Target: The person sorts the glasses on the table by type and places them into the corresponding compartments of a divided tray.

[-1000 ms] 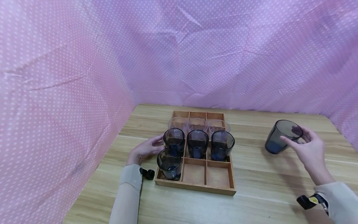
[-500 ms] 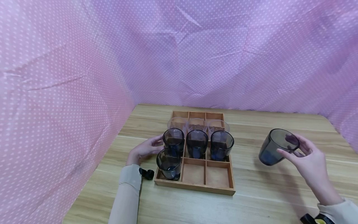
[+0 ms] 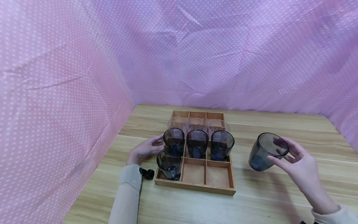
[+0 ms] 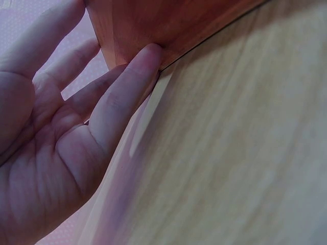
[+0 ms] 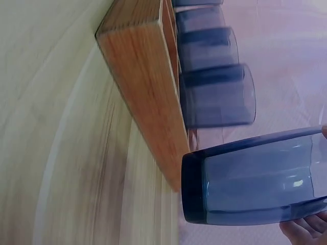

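My right hand [image 3: 300, 169] holds a smoky dark drinking glass [image 3: 261, 157] near its rim, fingers and thumb on opposite sides. The glass is tilted and raised over the table, right of a wooden divided tray [image 3: 195, 186]. In the right wrist view the held glass [image 5: 255, 178] has a thick base pointing toward the tray. My left hand [image 3: 146, 150] rests at the tray's left side; in the left wrist view its extended fingers touch the wooden wall [image 4: 148, 25]. Several dark glasses stand in the tray: three across one row, and one [image 3: 169, 165] in the front left compartment.
Behind the dark row, three clear glasses [image 3: 218, 124] stand in the tray. The front middle compartment [image 3: 194, 173] and front right compartment [image 3: 218, 176] show bare bottoms. Pink dotted cloth [image 3: 179, 62] hangs behind and left of the wooden table [image 3: 279, 202].
My right hand has brought the glass leftward and nearer to me, toward the tray. My left hand, the tray and the glasses in it have stayed put.
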`<move>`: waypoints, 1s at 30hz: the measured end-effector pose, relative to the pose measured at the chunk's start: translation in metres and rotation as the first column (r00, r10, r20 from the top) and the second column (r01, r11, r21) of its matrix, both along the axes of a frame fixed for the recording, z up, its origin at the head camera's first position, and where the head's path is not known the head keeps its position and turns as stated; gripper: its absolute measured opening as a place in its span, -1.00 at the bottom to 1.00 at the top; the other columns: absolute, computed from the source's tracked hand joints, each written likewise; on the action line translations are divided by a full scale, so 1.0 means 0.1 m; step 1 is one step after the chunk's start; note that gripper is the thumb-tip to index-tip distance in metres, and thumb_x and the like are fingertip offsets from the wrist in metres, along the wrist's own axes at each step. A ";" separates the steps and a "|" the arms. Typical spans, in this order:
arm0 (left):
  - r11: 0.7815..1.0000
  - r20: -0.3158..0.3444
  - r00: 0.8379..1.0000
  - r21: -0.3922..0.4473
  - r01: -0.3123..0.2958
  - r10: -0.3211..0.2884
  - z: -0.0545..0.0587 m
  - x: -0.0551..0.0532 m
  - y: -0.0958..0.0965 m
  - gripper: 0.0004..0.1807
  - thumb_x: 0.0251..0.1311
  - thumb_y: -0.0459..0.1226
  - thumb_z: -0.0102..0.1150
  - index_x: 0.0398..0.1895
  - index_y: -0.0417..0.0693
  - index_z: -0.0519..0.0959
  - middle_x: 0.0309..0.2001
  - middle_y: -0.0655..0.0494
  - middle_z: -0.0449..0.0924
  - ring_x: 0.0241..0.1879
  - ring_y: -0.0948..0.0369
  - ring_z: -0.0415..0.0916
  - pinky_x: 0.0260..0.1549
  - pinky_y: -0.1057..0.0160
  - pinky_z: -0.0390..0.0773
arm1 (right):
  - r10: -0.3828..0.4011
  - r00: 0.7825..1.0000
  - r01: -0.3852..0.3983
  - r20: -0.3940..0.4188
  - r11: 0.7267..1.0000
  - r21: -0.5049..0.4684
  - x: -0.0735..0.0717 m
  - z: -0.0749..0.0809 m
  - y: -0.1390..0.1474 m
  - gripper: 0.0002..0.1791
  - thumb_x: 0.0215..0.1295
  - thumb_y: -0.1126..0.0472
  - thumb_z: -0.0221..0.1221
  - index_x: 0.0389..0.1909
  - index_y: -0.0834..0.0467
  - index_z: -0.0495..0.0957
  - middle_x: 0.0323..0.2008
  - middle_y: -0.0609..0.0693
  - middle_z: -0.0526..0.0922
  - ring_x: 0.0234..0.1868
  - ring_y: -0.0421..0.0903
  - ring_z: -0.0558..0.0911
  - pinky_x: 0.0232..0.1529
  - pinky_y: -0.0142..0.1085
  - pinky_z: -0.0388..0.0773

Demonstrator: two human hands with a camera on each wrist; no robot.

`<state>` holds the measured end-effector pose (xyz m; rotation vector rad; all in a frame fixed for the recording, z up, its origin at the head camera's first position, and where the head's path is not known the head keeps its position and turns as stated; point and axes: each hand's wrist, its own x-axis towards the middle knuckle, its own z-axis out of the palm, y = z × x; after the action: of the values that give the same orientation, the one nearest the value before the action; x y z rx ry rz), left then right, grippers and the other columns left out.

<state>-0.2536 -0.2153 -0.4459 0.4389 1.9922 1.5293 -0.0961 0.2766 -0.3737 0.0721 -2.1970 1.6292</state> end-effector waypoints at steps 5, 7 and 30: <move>1.000 -0.011 1.000 0.002 0.004 -0.004 0.00 0.01 -0.01 -0.16 0.28 -0.24 0.19 0.55 0.02 -0.01 0.54 -0.11 -0.05 0.50 -0.12 -0.01 0.28 0.13 0.44 | 0.040 0.999 -0.039 -0.023 0.999 0.031 0.02 0.03 -0.14 -0.25 -0.09 0.62 0.35 0.21 0.19 0.47 -0.03 -0.44 0.65 0.06 -0.56 0.54 -0.08 -0.76 0.45; 1.000 -0.009 1.000 0.004 0.004 -0.004 -0.01 0.01 -0.01 -0.15 0.28 -0.23 0.20 0.55 0.02 -0.01 0.54 -0.10 -0.05 0.50 -0.11 0.00 0.26 0.16 0.45 | 0.058 0.998 -0.057 -0.031 0.998 0.028 0.03 0.04 -0.20 -0.25 -0.10 0.62 0.35 0.22 0.22 0.46 -0.01 -0.42 0.65 0.07 -0.54 0.54 -0.06 -0.75 0.46; 1.000 -0.011 1.000 0.010 0.020 -0.020 -0.01 -0.03 -0.02 -0.13 0.26 -0.19 0.22 0.55 0.03 -0.02 0.55 -0.10 -0.06 0.51 -0.09 -0.03 0.26 0.14 0.45 | 0.168 0.986 -0.165 -0.019 0.980 0.109 -0.01 0.12 -0.73 -0.18 -0.16 0.55 0.43 0.24 0.29 0.40 0.04 -0.43 0.59 0.08 -0.52 0.54 -0.01 -0.68 0.50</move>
<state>-0.2562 -0.2171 -0.4465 0.4710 1.9830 1.5290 -0.0971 0.2038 -0.3612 0.3153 -2.3098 1.5833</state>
